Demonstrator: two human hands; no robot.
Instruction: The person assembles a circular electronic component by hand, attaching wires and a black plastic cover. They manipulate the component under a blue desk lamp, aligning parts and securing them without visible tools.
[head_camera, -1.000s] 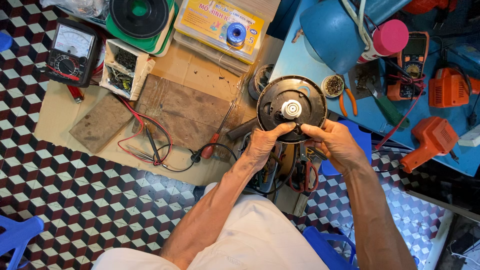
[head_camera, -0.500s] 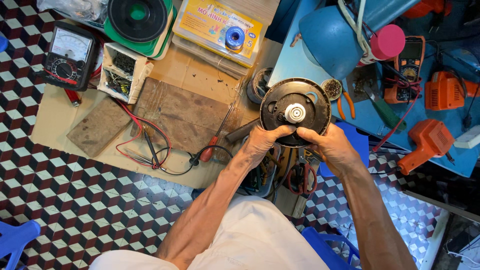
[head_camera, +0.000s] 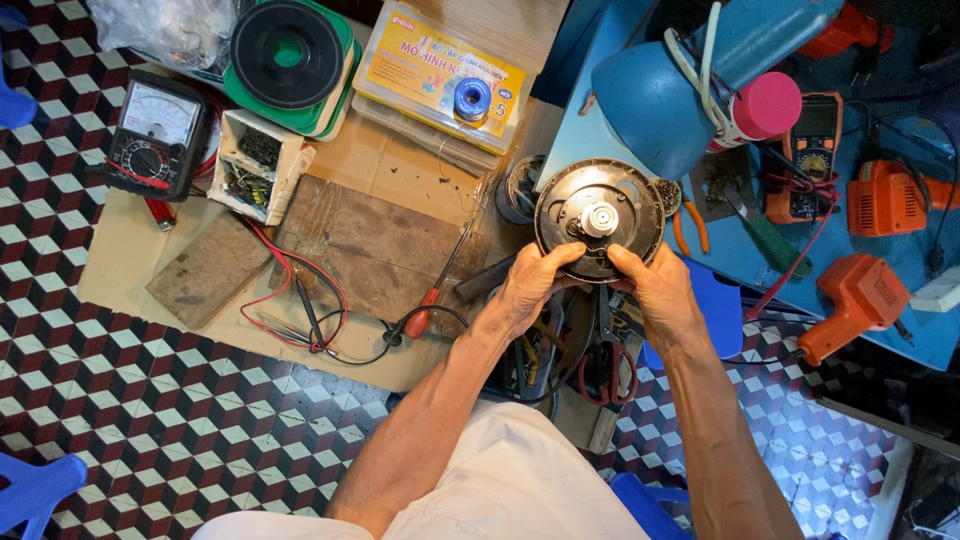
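Heads up, you're pinching that round motor housing (head_camera: 599, 220) in mid-air with both hands (head_camera: 528, 290) (head_camera: 662, 290), fingers closed only on its lower rim, so it's risking slipping onto the scissors (head_camera: 603, 360) below.

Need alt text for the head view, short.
Both hands, left hand and right hand, hold up a round dark disc with a pale hub. Below lie cardboard, a meter, red and black leads, and orange tools.
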